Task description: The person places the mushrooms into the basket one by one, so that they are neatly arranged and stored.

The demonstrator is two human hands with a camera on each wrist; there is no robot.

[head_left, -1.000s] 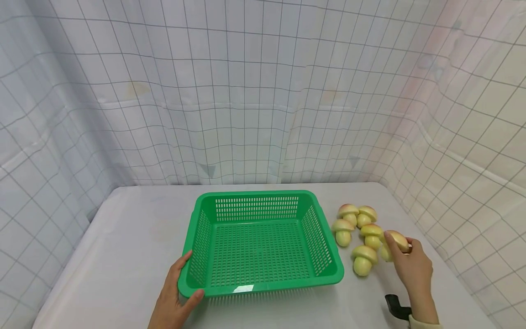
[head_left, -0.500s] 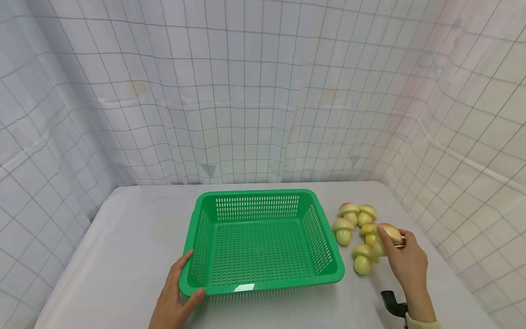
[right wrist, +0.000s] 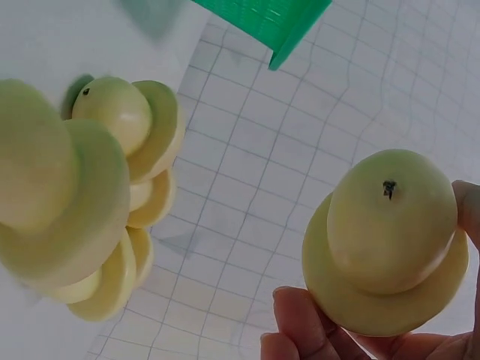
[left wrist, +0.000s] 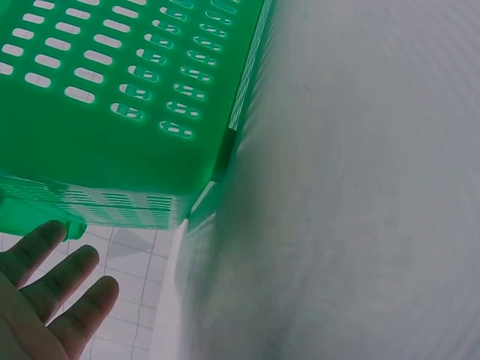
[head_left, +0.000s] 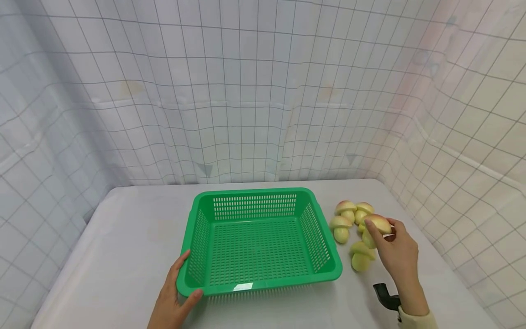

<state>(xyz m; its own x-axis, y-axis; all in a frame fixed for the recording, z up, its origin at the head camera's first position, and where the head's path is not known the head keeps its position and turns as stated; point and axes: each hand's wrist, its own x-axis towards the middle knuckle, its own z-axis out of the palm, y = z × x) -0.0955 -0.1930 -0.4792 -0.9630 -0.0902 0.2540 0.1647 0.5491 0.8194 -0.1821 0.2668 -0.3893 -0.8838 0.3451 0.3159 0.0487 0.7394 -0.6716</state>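
Now your right hand pinches one toy mushroom just above the pile; carry it left over the green basket, whose near corner your left hand holds.

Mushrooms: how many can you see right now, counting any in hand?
6. One mushroom is held in the right hand. Five lie on the table right of the green basket, and one partly hidden behind the held one.
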